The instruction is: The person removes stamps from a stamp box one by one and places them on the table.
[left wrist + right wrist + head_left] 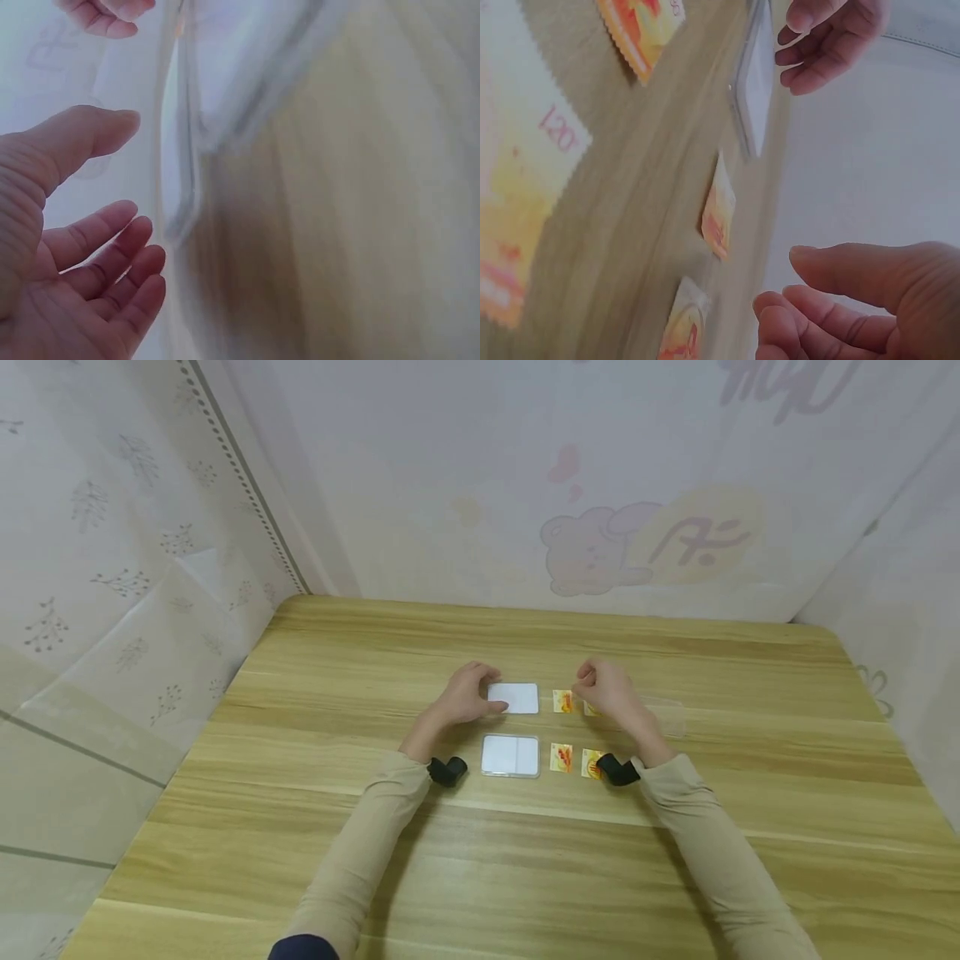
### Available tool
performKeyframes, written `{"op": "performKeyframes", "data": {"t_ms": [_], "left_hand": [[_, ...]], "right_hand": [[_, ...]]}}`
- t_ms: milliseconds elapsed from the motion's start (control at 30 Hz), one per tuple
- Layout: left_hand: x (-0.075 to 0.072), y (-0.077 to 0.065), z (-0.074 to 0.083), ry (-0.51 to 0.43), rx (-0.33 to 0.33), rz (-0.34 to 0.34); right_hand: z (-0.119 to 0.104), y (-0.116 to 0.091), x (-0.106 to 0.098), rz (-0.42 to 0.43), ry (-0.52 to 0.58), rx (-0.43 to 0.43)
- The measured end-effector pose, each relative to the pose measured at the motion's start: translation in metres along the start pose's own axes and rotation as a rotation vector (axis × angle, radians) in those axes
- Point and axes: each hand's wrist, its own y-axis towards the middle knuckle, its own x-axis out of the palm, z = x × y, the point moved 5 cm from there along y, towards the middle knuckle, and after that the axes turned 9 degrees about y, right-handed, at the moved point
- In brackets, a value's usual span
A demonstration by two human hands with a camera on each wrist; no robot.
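My left hand (467, 693) is at the left end of the far flat case (517, 697), which has a white insert; thumb and fingers are spread around that end. Whether they touch it I cannot tell. My right hand (606, 687) hovers over the far stamps with thumb and fingers bent but apart, nothing visible between them in the right wrist view. Below it, a far stamp (562, 701) lies uncovered and a second stamp (590, 708) is partly hidden. Nearer me lie another stamp (561, 757) and a perforated stamp marked 120 (532, 157).
A second clear case (510, 755) with a white, divided insert lies nearer me. Right of the far stamps, a transparent flat piece (671, 717) lies partly under my right forearm. The wooden table (480, 877) meets a patterned curtain (420, 485) at the back.
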Motion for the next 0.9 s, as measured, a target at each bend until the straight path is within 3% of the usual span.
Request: {"op": "performKeyframes", "data": {"t_ms": [500, 900], "left_hand": [[0.007, 0.021, 0.035, -0.104, 0.124, 0.033], [0.015, 0.029, 0.058, -0.119, 0.144, 0.009]], "right_hand": [[0.012, -0.015, -0.023, 0.035, 0.062, 0.004], [0.019, -0.031, -0.037, 0.050, 0.057, 0.017]]}}
